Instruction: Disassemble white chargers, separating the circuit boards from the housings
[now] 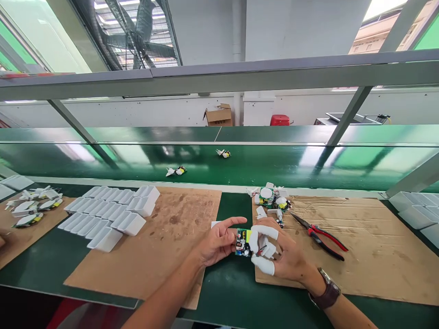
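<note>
A small circuit board (pixel 243 242) with a yellow component is held up between my hands, above the gap between two cardboard sheets. My left hand (pixel 217 244) pinches its left edge with thumb and fingers, the index finger stretched out above. My right hand (pixel 291 251), with white covers on several fingertips, closes around the board's right side and a white plastic piece (pixel 269 249) beside it. Just beyond my right hand lies a cluster of circuit boards with white parts (pixel 269 196). Long-nose pliers (pixel 320 236) with red and black handles rest on the right cardboard (pixel 384 256).
White plastic housings (pixel 103 214) stand in rows on the left cardboard (pixel 185 219); more housings (pixel 418 208) sit far right. Board assemblies (pixel 30 205) are piled far left. Two assemblies lie on the green belt (pixel 202 160) behind the table. A metal rail (pixel 219 75) crosses overhead.
</note>
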Demonstrator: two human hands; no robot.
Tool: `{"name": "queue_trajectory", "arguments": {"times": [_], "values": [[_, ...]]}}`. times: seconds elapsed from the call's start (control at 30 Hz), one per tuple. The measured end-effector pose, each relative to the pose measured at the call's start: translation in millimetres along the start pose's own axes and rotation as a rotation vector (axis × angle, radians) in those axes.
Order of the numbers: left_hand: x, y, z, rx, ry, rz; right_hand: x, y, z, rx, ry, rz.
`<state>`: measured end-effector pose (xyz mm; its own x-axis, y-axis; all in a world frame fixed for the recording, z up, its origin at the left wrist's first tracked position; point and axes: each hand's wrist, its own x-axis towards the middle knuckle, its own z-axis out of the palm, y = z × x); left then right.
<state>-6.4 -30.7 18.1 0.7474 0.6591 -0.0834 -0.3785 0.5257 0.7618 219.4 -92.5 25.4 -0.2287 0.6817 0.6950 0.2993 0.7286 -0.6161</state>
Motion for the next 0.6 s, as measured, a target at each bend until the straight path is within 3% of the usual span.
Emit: {"name": "queue_trajectory", "arguments": {"times": [0.07, 0.2, 0.3, 0.4, 0.47, 0.6], "values": [[0.6, 8.3, 0.7, 0.044, 0.072, 0.105, -1.5, 3.5, -7.9, -0.005, 0.055, 0.062], [1.1, 31.9, -5.3, 0.184, 0.4, 0.377, -9.4, 15.7, -17.7, -0.013, 0.175, 0.189], [-0.7, 44.9, -9.8, 0.312, 0.564, 0.431, -10.5, 19.2, -16.4, -0.056, 0.19, 0.179], [-7.0, 50.3, -9.8, 0.589, 0.713, 0.477, -6.6, 15.7, -11.6, -0.118, 0.16, 0.124], [-13.2, 51.2, -10.7, 0.899, 0.674, 0.451, -4.2, 13.6, -8.1, -0.151, 0.15, 0.087], [-19.8, 49.6, -23.5, 1.589, 0.309, 0.256, -4.9, 15.1, -1.4, -0.218, 0.186, 0.03]]}}
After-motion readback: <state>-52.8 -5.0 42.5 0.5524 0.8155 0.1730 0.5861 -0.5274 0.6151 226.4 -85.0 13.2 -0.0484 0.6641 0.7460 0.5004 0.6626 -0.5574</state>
